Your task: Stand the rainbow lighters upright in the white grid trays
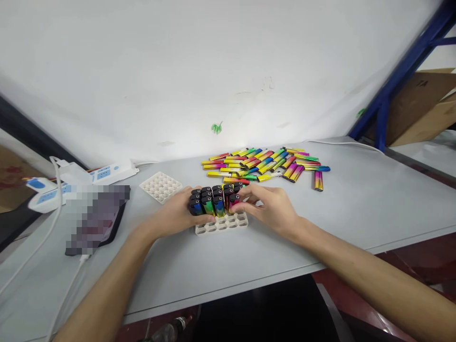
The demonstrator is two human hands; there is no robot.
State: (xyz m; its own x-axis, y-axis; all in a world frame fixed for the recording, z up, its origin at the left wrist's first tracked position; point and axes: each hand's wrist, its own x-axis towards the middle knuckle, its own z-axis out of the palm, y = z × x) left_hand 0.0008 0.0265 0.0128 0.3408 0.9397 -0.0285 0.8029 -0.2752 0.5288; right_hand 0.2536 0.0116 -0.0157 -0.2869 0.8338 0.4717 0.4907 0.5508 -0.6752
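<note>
Several lighters [207, 205] with black tops and shiny multicoloured bodies stand upright in rows in a pale tray [201, 230] with holes. The tray's front holes show with no lighters in them. My left hand [178, 209] is closed around the left side of the group, its thumb lying across the front lighters; its other fingers are mostly hidden. At the right end of the front row, my right hand [269, 206] pinches a pink lighter [234, 202] between thumb and fingers. Beyond both hands lies a loose pile of shiny gradient-coloured lighters [265, 165].
A second pale holed tray [160, 186] lies at the back left. Left of it are power strips [103, 175] with white cables and a blurred-out dark device [114, 228] plugged into a cable. A white wall [178, 95] borders the grey table [356, 204]. Cardboard boxes [420, 104] stand at right.
</note>
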